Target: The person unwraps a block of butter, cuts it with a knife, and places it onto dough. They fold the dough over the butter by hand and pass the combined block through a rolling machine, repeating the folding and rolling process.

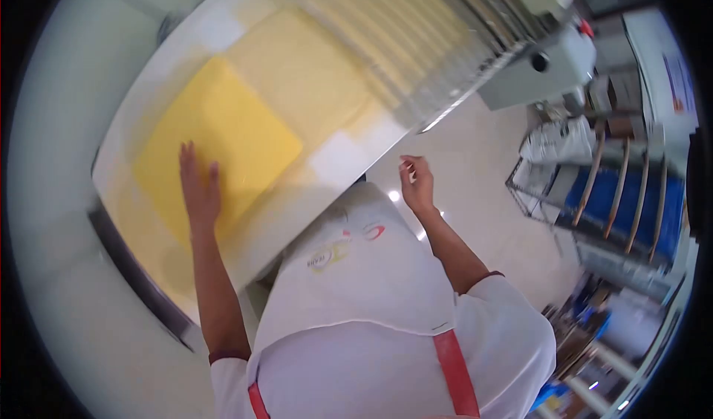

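Note:
A bright yellow square sheet (252, 140) lies flat on a pale, yellow-dusted work surface (338, 159). On its left part rests my left hand (199, 192), fingers stretched out and thumb apart. Beyond the sheet, a paler yellow layer (297, 66) covers the surface and runs under a row of metal bars. My right hand (418, 181) is raised past the near edge of the surface, over the floor, with its fingers curled in; whether it holds anything small is too blurred to tell.
The barred metal guard (416, 33) of a machine stands at the top, beside its grey housing (546, 66). To the right is a rack (620, 196) with wooden rods and blue material, with a white bag (557, 143) next to it. A dark ledge (137, 278) runs at left.

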The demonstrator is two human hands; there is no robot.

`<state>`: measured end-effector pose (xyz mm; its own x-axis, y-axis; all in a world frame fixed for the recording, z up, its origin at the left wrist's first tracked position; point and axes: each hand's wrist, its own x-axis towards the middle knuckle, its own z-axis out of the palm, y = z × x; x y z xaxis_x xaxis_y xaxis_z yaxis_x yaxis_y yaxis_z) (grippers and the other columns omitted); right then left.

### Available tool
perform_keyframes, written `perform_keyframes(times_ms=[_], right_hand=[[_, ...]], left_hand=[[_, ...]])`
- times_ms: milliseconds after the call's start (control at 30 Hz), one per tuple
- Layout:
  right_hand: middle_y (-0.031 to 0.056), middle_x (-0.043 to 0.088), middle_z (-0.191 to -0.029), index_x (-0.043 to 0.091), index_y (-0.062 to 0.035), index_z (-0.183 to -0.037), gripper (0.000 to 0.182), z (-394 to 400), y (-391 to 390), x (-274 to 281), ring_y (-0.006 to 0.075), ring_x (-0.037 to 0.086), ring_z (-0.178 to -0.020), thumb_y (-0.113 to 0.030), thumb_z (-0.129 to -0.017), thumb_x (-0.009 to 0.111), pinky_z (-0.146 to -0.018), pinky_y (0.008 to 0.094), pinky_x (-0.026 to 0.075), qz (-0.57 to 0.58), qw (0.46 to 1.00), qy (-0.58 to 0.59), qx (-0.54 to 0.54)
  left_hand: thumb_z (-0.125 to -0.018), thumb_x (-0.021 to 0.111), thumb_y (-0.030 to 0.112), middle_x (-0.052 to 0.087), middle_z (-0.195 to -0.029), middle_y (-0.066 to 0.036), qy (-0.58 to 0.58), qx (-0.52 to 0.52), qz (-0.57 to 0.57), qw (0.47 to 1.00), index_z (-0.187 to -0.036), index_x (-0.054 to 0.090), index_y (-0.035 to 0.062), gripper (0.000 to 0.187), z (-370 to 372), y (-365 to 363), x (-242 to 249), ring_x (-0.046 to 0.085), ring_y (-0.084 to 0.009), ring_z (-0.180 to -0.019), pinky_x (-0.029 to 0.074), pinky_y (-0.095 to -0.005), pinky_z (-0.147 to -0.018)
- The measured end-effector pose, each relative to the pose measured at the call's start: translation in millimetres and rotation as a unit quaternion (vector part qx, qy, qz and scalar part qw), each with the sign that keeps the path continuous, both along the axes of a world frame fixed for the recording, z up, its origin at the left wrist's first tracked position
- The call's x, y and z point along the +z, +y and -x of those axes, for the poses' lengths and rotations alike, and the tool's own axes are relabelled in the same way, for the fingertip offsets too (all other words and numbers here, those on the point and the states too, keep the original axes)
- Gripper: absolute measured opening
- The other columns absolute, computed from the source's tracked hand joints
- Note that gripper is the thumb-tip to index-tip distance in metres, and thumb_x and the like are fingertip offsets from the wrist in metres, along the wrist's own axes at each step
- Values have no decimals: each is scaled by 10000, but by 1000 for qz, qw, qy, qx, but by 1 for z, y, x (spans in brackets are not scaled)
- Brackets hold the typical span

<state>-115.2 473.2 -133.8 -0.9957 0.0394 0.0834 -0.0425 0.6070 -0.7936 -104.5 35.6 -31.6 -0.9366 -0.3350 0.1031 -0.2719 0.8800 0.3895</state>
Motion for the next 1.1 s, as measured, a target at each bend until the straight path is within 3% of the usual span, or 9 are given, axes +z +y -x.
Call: perform_keyframes(times_ms=[67,200,433,700,767,833,933,1067,1100], right_hand=[[135,609,-918,621,-17,-1002,159,25,29,-39,253,576,-763,-54,-848,602,-691,363,476,-14,998,4,-53],[194,615,-956,638,8,-961,158,122,67,-78,356,575,-869,-102,-852,604,-794,424,492,-94,986,68,-118],[220,601,-1042,587,56,-1055,235,253,97,-175,342,575,-965,-115,-897,558,-869,424,471,-262,958,-104,48],[223,591,-1080,563,66,-1095,257,232,151,-186,326,575,-995,-108,-908,543,-884,416,468,-274,954,-106,57],[224,589,-1090,557,69,-1105,262,237,152,-189,322,575,-1002,-106,-911,540,-888,415,467,-270,953,-108,87],[225,586,-1099,551,72,-1115,268,244,163,-191,318,575,-1010,-105,-914,536,-891,413,466,-265,953,-117,91],[226,583,-1113,542,76,-1131,277,238,162,-188,312,575,-1021,-102,-918,531,-897,410,465,-233,961,-123,78],[228,578,-1133,530,81,-1151,290,154,170,-237,304,574,-1036,-99,-923,524,-905,406,464,-2,996,-68,-54],[218,542,-1206,461,68,-1248,347,113,131,-169,283,560,-1088,-62,-930,508,-918,399,466,-17,986,-12,-167]], left_hand=[[-992,387,377,211,-1554,-132,-63,-34,150,986,-1491,226,73,606,49,32,-19,175,-299,-1441,141,-460,-1155],[-1014,253,430,167,-1570,-113,-49,-19,138,989,-1508,158,85,610,134,38,-31,126,-292,-1454,94,-509,-1151],[-1012,206,473,174,-1569,-111,-72,-9,136,988,-1505,172,73,635,187,29,-43,132,-292,-1452,111,-503,-1145],[-1019,294,346,300,-1505,-200,-11,33,131,991,-1447,287,-22,565,90,9,-48,241,-347,-1410,156,-435,-1146],[-1016,301,306,307,-1500,-204,10,49,167,985,-1461,288,18,531,48,-1,-45,258,-345,-1405,177,-449,-1136],[-1009,277,350,219,-1546,-162,-113,169,156,967,-1501,208,91,560,14,2,-18,190,-321,-1435,162,-471,-1137],[-1002,294,370,223,-1548,-147,-52,203,113,971,-1500,205,87,579,-64,-55,-31,173,-309,-1441,133,-495,-1143],[-990,353,359,265,-1533,-138,-49,331,104,937,-1481,265,83,570,-139,-131,-69,230,-299,-1424,146,-506,-1142],[-986,364,357,282,-1526,-135,-45,326,115,937,-1474,287,85,564,-136,-120,-59,245,-297,-1418,144,-500,-1144]])
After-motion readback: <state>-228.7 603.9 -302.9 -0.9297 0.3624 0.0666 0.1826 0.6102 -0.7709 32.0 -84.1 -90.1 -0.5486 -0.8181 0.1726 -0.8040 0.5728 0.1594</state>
